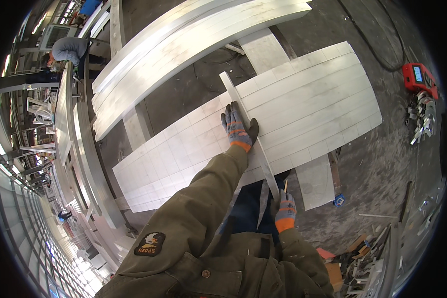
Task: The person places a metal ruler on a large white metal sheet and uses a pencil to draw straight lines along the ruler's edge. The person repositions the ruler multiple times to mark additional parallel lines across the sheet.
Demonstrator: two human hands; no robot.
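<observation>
A long, thin metal bar [262, 155] lies crosswise over a bed of pale metal profiles [308, 99] laid side by side. My left hand [239, 128], in a grey and orange glove with dark fingertips, grips the bar near its middle, fingers on one side and thumb on the other. At the bar's near end, my right hand [285, 212], gloved the same way, is closed around a thin yellowish stick that looks like a pencil [285, 186]. Its fingers are beside the bar's end; whether they touch it is unclear.
Another stack of long profiles [184, 54] lies beyond. Flat support beams [315, 184] run beneath the profiles. A blue tape measure [338, 200] sits near the right support. Farther right are a red device with a screen [419, 79] and metal offcuts [423, 116]. A person [70, 49] bends over at far left.
</observation>
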